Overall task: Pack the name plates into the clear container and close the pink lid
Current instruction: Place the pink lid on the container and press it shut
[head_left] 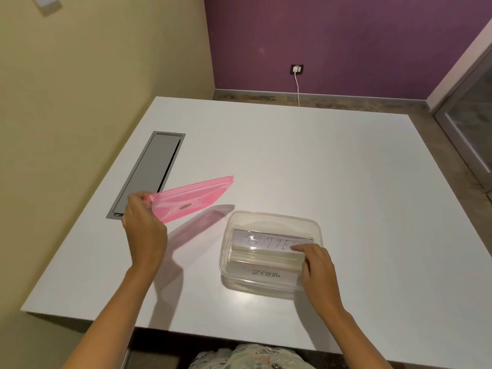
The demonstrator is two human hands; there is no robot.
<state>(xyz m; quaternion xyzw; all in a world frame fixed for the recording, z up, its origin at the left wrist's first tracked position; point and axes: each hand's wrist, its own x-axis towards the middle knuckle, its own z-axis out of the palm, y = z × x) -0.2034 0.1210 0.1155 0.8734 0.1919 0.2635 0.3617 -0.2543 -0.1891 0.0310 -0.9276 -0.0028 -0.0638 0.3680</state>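
The clear container [271, 219] stands on the white table, right of centre, with no lid on it. Inside it lie name plates: one reads BUTTER [266, 242], another ZEBRA [266, 273] shows near the front wall. My right hand [318, 267] rests on the container's right rim, its fingertips touching the end of the BUTTER plate. My left hand [145, 222] holds the pink lid [190, 199] by its near corner, tilted up above the table, left of the container and apart from it.
A grey cable hatch [149, 174] is set into the white table [319, 161] at the left, behind the lid. The table's near edge runs just before my body. A wall socket with a white cable [296, 69] sits on the purple wall.
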